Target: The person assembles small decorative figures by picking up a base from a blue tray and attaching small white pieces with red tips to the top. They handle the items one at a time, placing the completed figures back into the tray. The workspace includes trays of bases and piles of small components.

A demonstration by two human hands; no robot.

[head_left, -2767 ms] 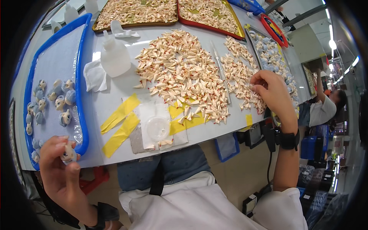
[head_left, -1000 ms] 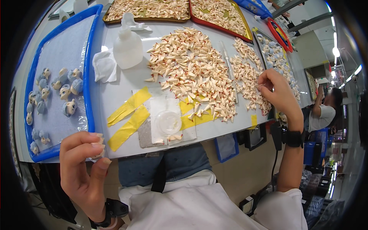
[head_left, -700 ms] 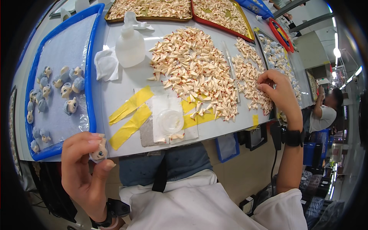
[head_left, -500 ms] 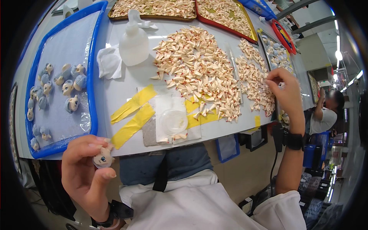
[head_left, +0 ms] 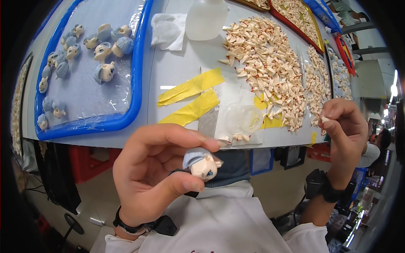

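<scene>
Left hand (head_left: 141, 181) pinches doll head (head_left: 203, 166), right hand (head_left: 348, 131) pinches pale piece (head_left: 325, 119): likely pairing step, next needing careful alignment.

The bare left hand (head_left: 137, 185) is curled, its thumb (head_left: 179, 184) below the grip and its index finger (head_left: 164, 134) arched above. Well to the right of that grip, the bare right hand (head_left: 351, 131) forms a small pinch, its forearm (head_left: 317, 211) lower down.

We hold a blue-haired doll head (head_left: 204, 166), tilted, by the surface (head_left: 181, 63)'s near edge, and a small pale piece (head_left: 324, 119) farther right.
</scene>
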